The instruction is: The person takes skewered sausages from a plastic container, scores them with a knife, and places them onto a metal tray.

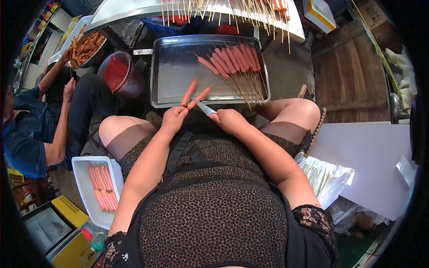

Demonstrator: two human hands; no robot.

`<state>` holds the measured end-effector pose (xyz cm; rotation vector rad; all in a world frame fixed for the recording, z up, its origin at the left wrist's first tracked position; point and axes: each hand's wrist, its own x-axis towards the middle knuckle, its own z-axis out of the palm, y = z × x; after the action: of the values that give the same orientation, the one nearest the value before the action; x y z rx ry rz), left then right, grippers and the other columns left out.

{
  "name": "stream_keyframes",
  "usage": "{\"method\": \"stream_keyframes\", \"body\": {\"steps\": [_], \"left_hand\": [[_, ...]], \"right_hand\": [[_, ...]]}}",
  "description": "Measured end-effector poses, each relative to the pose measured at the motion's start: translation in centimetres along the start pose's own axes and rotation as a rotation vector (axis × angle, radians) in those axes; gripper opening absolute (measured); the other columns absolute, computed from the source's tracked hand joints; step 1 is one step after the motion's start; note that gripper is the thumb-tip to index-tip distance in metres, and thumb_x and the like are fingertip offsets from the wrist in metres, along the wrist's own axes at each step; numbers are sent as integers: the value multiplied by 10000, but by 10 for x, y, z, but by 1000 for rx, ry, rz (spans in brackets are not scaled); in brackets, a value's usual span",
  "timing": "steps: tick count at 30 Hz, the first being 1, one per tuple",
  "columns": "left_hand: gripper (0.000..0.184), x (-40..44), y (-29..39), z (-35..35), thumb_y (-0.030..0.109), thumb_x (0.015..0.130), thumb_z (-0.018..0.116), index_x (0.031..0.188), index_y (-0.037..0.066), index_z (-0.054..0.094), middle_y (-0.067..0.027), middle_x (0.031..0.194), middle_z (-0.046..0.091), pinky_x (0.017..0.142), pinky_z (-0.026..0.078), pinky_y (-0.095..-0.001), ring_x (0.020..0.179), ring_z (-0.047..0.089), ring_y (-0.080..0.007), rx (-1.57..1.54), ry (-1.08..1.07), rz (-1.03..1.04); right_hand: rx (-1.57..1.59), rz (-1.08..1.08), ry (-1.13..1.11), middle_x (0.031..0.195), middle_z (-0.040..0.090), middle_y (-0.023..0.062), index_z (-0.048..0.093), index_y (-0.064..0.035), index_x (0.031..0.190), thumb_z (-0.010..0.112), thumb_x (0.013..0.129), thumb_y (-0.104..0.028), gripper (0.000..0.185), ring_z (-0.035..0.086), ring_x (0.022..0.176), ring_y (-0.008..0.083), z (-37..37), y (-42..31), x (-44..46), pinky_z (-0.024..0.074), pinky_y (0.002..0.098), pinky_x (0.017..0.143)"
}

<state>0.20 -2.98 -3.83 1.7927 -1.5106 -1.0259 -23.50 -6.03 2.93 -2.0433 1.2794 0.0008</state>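
Note:
My left hand (174,118) is closed, its fingertips pinching the near end of a sausage (199,98). A second sausage (189,92) fans out beside it, its lower end at the same fingers; whether they grip it too is unclear. My right hand (229,121) is wrapped round the handle of a knife (205,108). The blade points up and left, its tip close to the pinched sausage; I cannot tell whether they touch. Just beyond my hands is a metal tray (172,67), with several sausages on wooden skewers (237,59) fanned along its right side.
A table (129,12) with skewers over its edge stands beyond the tray. To my left are a white bin of sausages (117,183), a bucket (129,85) and a co-worker (38,129) near a bowl of reddish food (87,49). A wooden board (351,76) lies right.

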Motion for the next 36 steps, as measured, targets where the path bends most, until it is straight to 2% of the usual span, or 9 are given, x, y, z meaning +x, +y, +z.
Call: {"method": "stream_keyframes", "body": {"steps": [3, 5, 6, 9, 11, 25, 27, 28, 36], "left_hand": [[212, -2, 7, 1, 213, 830, 610, 895, 15, 645, -33, 754, 613, 670, 442, -266, 709, 560, -111, 33, -7, -22], [253, -6, 16, -1, 247, 809, 586, 857, 5, 640, -155, 777, 605, 667, 453, -341, 732, 605, -253, 5, 11, -24], [253, -5, 15, -1, 247, 809, 586, 857, 5, 640, -155, 777, 605, 667, 453, -341, 732, 605, -253, 5, 11, -24], [248, -3, 9, 2, 250, 810, 586, 854, 12, 642, -142, 754, 602, 658, 451, -333, 714, 600, -244, 10, -6, -44], [227, -2, 9, 2, 229, 826, 621, 900, 16, 652, -12, 712, 604, 628, 434, -260, 672, 544, -89, 27, -18, -89], [245, -5, 12, 1, 262, 805, 641, 889, 33, 663, -25, 694, 606, 600, 437, -265, 638, 548, -91, 16, 22, -65], [244, -6, 17, -2, 262, 805, 642, 885, 33, 663, -24, 694, 607, 602, 438, -264, 638, 549, -91, 15, 14, -72], [241, -7, 21, -4, 259, 804, 644, 881, 31, 663, -17, 688, 602, 599, 435, -260, 635, 544, -89, 8, 6, -99], [215, -8, 22, -4, 227, 805, 648, 869, 21, 660, -9, 686, 599, 614, 435, -256, 649, 539, -84, 0, -11, -99]], "right_hand": [[8, -4, -20, 803, 629, 207, 622, -7, 845, 438, 905, -397, 436, 599, 794, 385, 8, -4, -1, 458, 473, 722], [-49, -7, -63, 813, 633, 199, 621, -13, 863, 441, 903, -392, 422, 603, 801, 376, 6, -5, 1, 462, 468, 728], [-50, -7, -62, 813, 633, 199, 621, -13, 863, 441, 903, -392, 422, 603, 801, 376, 6, -5, 1, 462, 468, 728], [-27, -12, -56, 825, 636, 193, 623, -20, 868, 444, 901, -390, 412, 604, 806, 371, 9, -3, 0, 464, 464, 731], [-46, -5, -54, 825, 637, 193, 628, -28, 869, 445, 901, -387, 405, 605, 807, 370, 11, -3, 2, 465, 463, 733], [-27, 13, -76, 811, 630, 207, 623, -4, 846, 459, 898, -375, 409, 601, 805, 385, 8, 0, -5, 458, 470, 727], [5, -12, 11, 813, 630, 211, 621, 0, 835, 455, 900, -377, 417, 600, 807, 387, 2, 4, -2, 457, 474, 726], [25, 80, 30, 822, 629, 214, 623, 0, 834, 448, 903, -380, 424, 600, 810, 389, -3, 5, 2, 457, 475, 727], [35, 90, -51, 832, 624, 223, 623, 4, 860, 434, 910, -386, 436, 593, 827, 398, -14, 6, 1, 454, 472, 746]]}}
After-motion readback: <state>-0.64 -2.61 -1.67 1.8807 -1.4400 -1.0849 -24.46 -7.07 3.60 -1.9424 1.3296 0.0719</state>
